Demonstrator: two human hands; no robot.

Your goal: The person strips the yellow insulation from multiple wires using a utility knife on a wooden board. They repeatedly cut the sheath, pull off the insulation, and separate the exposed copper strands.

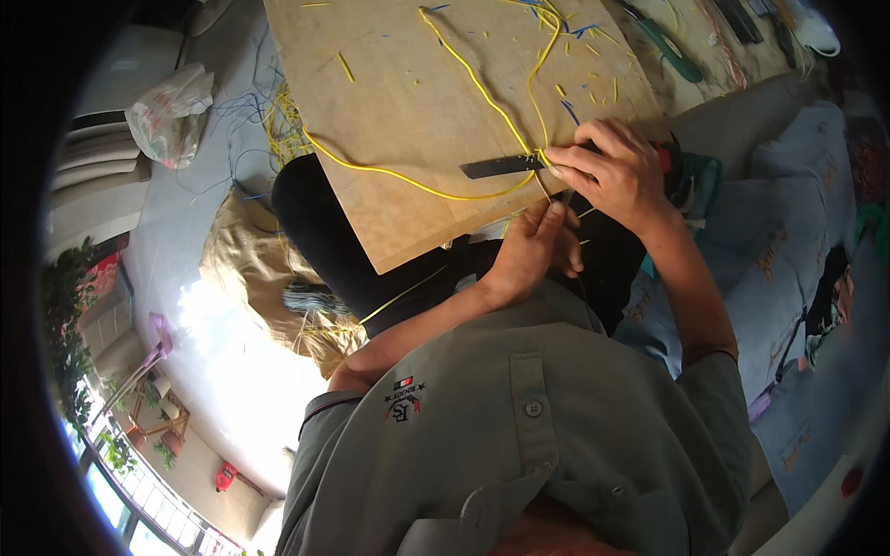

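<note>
A wooden board [417, 139] lies across the person's knees. On it, yellow-insulated wire [480, 83] curves towards its near edge. My right hand [612, 167] presses a dark flat blade [500, 167] against the wire near that edge; the blade's handle end is hidden by the fingers. Below it my left hand [532, 240] pinches a bare copper wire [543, 187] between thumb and fingers, just off the board. Short yellow and blue insulation scraps [560, 90] are scattered over the board's right half.
A green-handled tool [671, 48] and other tools lie on a surface at the upper right. Left of the board, tangled yellow and blue wires [285, 121] and a plastic bag [170, 115] are on the floor. A tan sack [243, 250] sits beside the left knee. Blue covered seating [737, 236] stands right.
</note>
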